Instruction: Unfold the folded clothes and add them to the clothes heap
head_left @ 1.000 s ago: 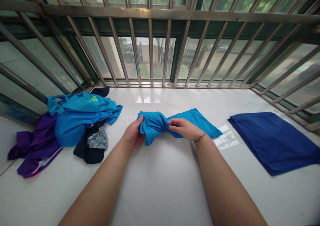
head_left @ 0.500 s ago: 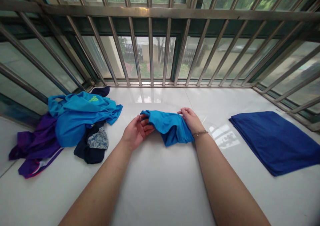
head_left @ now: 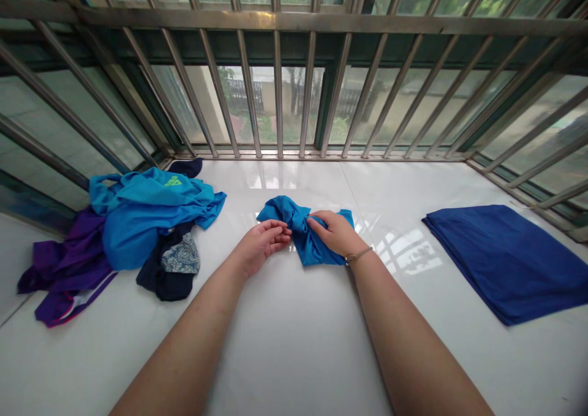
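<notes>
A small bright blue cloth garment (head_left: 319, 250) lies bunched on the white glossy surface in front of me, gathered into a twist near its middle. My right hand (head_left: 337, 235), with a thin bracelet at the wrist, is closed on that gathered part, thumb on top. My left hand (head_left: 269, 241) is just left of the twist, its fingers loosely curled and partly apart, fingertips at the cloth's edge. No fabric shows inside the left fingers. What kind of garment it is cannot be made out in its crumpled state.
To the left is a heap with a light blue garment (head_left: 133, 226), a purple one (head_left: 78, 257) and a dark patterned one (head_left: 169, 281). A dark cap-like cloth (head_left: 187, 168) sits behind. Folded navy cloth (head_left: 505, 263) lies right. Metal bars (head_left: 278, 97) enclose the far side.
My right hand has moved left from the garment's right end to its middle and gripped it there. The cloth is now gathered; my left hand has come off its left end.
</notes>
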The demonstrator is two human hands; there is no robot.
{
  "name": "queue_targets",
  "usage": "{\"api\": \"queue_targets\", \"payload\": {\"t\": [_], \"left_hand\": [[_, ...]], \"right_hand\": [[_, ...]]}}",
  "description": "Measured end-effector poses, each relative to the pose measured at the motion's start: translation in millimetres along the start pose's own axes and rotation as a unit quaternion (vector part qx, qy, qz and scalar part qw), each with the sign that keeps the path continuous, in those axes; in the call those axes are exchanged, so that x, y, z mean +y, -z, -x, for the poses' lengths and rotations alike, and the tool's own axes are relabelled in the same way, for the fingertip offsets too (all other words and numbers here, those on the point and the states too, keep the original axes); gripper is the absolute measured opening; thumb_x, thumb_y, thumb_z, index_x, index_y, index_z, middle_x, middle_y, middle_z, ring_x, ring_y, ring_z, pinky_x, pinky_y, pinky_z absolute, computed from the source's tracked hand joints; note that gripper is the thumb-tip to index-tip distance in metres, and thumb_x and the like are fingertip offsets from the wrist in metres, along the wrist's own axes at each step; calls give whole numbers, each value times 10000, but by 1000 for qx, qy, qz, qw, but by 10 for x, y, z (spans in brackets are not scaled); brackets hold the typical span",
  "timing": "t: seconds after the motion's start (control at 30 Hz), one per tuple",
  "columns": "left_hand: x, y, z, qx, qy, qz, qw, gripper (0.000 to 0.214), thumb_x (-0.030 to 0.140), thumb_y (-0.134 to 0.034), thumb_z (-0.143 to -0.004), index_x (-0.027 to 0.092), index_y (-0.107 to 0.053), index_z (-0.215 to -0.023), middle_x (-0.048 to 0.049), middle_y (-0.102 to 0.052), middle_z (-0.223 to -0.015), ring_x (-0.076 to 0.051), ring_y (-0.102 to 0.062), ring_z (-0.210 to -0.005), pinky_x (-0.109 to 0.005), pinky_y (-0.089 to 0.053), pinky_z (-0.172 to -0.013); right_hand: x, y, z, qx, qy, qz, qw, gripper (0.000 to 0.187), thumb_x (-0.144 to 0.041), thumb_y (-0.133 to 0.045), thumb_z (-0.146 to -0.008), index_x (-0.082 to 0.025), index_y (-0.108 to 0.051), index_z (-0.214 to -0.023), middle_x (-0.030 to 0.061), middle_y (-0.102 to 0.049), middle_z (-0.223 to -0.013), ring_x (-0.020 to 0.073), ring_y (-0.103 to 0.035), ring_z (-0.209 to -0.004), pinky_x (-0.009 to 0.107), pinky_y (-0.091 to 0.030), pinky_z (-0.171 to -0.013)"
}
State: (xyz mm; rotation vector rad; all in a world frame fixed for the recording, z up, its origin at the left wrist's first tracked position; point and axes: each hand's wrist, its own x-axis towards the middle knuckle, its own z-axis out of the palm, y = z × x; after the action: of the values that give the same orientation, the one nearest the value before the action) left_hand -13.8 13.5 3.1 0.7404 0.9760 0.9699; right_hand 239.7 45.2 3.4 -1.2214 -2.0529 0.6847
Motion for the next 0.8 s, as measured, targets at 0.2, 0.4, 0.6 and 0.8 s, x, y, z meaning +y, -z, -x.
{"api": "queue_targets", "payload": {"t": [0.2,0.4,0.6,0.8], "left_hand": [[-45,4,-20,-1,-23,-24,999,345,258,-925,-836,181,-714,-1098,-75,-776,-1046,-172,-771,-887,-379,-651,-928],[-79,19,-39,-22,-35,-46,998,311,302,-912,-844,178,-747,-1077,-99,-780,-1138,-192,-776,-950,-389,-649,-948],[-52,29,-35,-22,-34,-29,999,346,319,-945,-802,185,-705,-1011,-57,-757,-1035,-177,-766,-899,-390,-646,-936],[-36,43,-23,-48,-19,-65,997,504,520,-993,-737,193,-636,-878,-13,-714,-834,-150,-721,-728,-308,-604,-755]], "right_hand": [[14,35,1,75,-86,-130,985,594,-714,-451,-1084,-259,-737,-833,49,-792,-860,248,-725,-881,383,-543,-895],[-139,74,15,-93,-30,-81,992,394,-640,-829,-886,-283,-844,-1052,55,-832,-1104,288,-742,-1046,406,-549,-959],[-181,34,26,-97,9,19,995,174,-392,-833,-905,-297,-844,-1050,49,-823,-1080,275,-734,-1013,396,-533,-932],[4,42,13,-1,-110,-222,969,399,-637,-732,-958,-239,-757,-948,10,-776,-875,216,-686,-837,344,-545,-806]]}}
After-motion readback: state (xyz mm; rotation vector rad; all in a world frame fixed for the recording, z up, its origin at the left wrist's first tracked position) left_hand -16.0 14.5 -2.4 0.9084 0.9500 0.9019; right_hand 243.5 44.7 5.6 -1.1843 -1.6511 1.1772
